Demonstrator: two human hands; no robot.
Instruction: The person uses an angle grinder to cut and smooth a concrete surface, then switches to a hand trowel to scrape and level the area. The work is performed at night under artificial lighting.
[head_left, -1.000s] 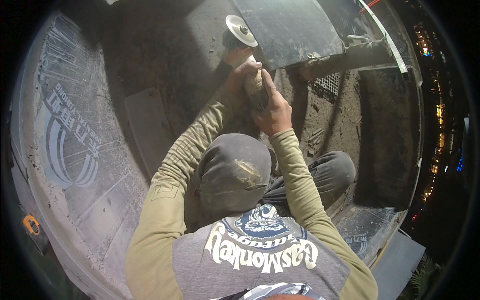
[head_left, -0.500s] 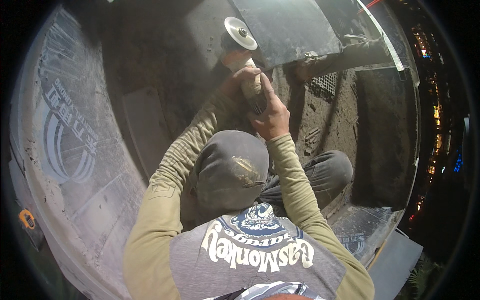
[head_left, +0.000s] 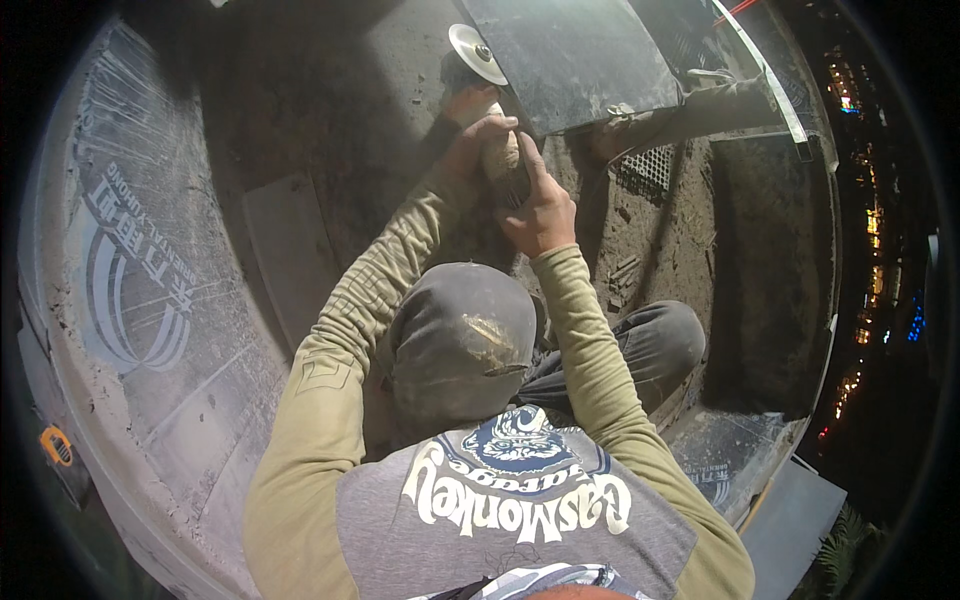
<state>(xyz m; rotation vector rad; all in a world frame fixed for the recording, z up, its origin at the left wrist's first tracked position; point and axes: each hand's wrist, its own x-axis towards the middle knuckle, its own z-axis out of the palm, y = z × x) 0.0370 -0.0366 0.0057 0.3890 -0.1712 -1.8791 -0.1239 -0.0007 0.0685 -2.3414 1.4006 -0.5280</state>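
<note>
Dusty concrete floor (head_left: pixel 330 120) under night lights, both hands (head_left: pixel 505 175) clenched on an angle grinder (head_left: pixel 490 100) beside a dark slab (head_left: pixel 580 55).

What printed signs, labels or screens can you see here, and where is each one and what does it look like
Printed sheeting: grey dusty cover along the left, bearing a large pale curved emblem and pale lettering.
Shirt print: on the grey shirt front at the bottom centre, arched cream lettering round a blue and white round picture.
Printed sheet corner: lower right beside the knee, grey with faint pale marks, too dim to tell more.
No screens are in view.
</note>
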